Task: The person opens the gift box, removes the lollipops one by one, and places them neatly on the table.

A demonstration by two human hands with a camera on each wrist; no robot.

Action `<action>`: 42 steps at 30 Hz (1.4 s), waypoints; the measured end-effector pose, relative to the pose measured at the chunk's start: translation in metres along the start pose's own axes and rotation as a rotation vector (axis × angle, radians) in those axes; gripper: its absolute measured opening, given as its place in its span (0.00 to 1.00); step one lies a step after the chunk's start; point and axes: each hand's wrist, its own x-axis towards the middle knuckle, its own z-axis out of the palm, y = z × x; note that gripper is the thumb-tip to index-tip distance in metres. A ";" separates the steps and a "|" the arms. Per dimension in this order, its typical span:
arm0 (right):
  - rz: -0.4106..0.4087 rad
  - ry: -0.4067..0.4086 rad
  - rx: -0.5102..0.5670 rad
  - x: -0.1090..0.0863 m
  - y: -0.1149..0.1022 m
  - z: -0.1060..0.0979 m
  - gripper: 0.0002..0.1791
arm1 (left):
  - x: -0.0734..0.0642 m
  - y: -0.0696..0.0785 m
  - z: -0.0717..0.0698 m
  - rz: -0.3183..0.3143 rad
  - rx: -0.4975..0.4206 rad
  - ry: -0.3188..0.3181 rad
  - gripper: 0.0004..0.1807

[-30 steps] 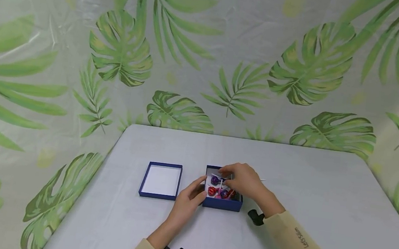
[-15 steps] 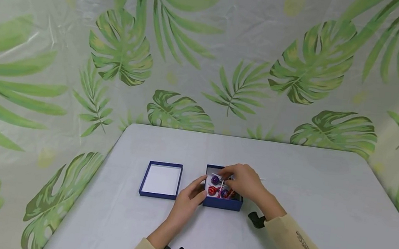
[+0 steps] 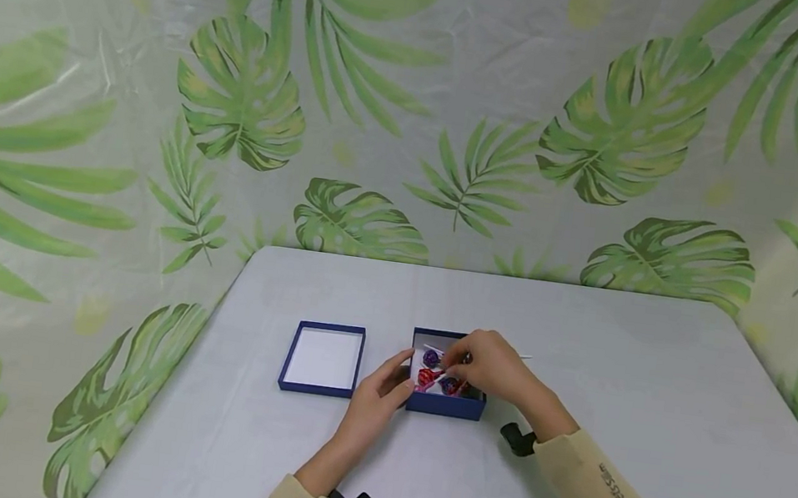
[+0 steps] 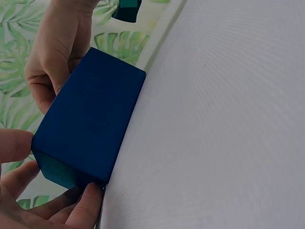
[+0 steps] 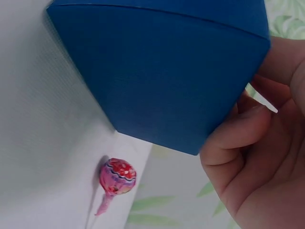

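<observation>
A blue box [image 3: 445,406] without its lid holds several wrapped lollipops, among them a purple one [image 3: 432,358] and a red one [image 3: 426,377]. My left hand [image 3: 373,397] holds the box at its left side, fingers and thumb against the wall and corners; the left wrist view shows the box's blue side [image 4: 93,114] between us. Over the box's right part, my right hand [image 3: 493,368] reaches in, thumb and fingers pinching a lollipop by its stick. A white stick [image 5: 263,98] shows between those fingers in the right wrist view; the box wall hides the rest.
The blue-rimmed lid [image 3: 321,359] lies white side up left of the box. Behind the box, a pink lollipop [image 5: 117,176] lies on the white table [image 3: 620,354], its stick [image 3: 525,356] showing past my right hand. A leaf-patterned sheet [image 3: 372,111] hangs behind.
My right hand has shifted slightly right and toward me inside the box. A lollipop stick by its fingertips, upright before, now slants. The left hand and box stay put.
</observation>
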 end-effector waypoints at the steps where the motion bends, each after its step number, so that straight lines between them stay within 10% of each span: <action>1: -0.014 -0.005 -0.009 0.000 0.000 0.000 0.03 | 0.000 0.000 0.000 0.005 0.002 0.002 0.26; 25: -0.048 0.172 -0.144 -0.006 -0.012 -0.001 0.05 | 0.005 0.009 0.005 -0.023 0.017 0.018 0.26; 42: -0.014 0.313 0.000 -0.027 -0.028 -0.019 0.04 | 0.002 0.010 0.006 -0.007 0.018 0.027 0.26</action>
